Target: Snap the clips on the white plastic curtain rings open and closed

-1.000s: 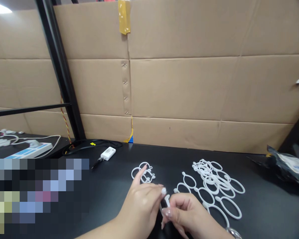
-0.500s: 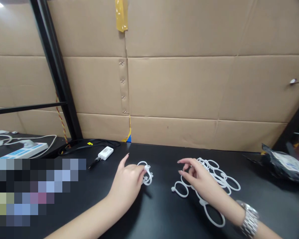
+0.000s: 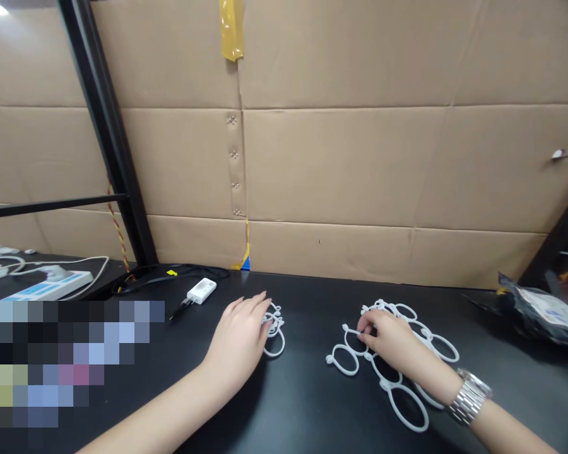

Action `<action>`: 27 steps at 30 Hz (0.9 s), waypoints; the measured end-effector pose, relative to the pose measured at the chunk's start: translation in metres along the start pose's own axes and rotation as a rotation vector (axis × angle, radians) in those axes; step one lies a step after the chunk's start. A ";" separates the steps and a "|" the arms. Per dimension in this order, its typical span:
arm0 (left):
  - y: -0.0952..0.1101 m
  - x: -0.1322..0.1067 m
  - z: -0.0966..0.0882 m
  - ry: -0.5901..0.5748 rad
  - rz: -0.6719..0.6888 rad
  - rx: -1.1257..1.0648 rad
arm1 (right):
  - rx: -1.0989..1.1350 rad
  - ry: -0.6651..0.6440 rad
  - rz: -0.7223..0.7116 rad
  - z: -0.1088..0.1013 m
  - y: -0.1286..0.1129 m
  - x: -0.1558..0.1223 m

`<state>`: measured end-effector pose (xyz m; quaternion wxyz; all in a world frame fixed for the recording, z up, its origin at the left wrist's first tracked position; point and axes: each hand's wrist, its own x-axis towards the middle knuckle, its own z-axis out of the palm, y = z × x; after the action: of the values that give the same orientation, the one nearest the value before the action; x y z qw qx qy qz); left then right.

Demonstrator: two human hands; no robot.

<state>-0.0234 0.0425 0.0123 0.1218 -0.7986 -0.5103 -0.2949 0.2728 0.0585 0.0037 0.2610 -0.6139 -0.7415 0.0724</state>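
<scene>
I see both hands palm-down on the black table (image 3: 303, 410), each at its own group of white plastic rings. My left hand (image 3: 239, 340) lies flat with the fingers stretched out and loosely together. Its fingertips rest on the near-left edge of the small bundle of rings (image 3: 277, 331), which lies just ahead and to the right of it. My right hand (image 3: 392, 343) sits on the larger pile of rings (image 3: 433, 345), well apart from the bundle. Its fingers are curled, with thumb and forefinger meeting at a ring's stub on the pile's left edge, though I cannot tell whether they actually grip it. The pile's linked loops trail back along the right wrist, toward the wristwatch (image 3: 468, 397).
</scene>
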 end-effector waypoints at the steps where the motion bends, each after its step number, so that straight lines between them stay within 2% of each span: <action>1: 0.003 -0.001 -0.001 0.012 0.004 -0.001 | 0.001 0.006 -0.003 0.000 0.000 0.000; 6: 0.018 -0.008 -0.009 0.033 0.053 -0.042 | 0.074 0.004 0.000 -0.001 -0.003 -0.001; 10: 0.024 -0.010 -0.011 0.023 0.078 -0.086 | 0.224 -0.054 0.023 -0.006 -0.011 -0.003; 15: 0.032 -0.014 -0.011 0.007 0.094 -0.148 | 0.481 -0.192 0.041 -0.010 -0.039 -0.010; 18: 0.039 -0.021 -0.011 -0.048 0.110 -0.193 | 0.638 -0.249 0.039 -0.008 -0.062 -0.020; 21: 0.044 -0.025 -0.012 -0.093 0.132 -0.215 | 0.901 -0.326 0.054 -0.004 -0.080 -0.030; 24: 0.045 -0.027 -0.011 -0.068 0.148 -0.235 | 1.072 -0.414 0.073 0.001 -0.089 -0.036; 27: 0.044 -0.027 -0.008 -0.022 0.177 -0.288 | 1.141 -0.472 0.105 0.008 -0.090 -0.040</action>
<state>0.0049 -0.0014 0.0068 0.0259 -0.8527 -0.3919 -0.3446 0.1947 0.0015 0.0237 0.3733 -0.3806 -0.5925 0.6040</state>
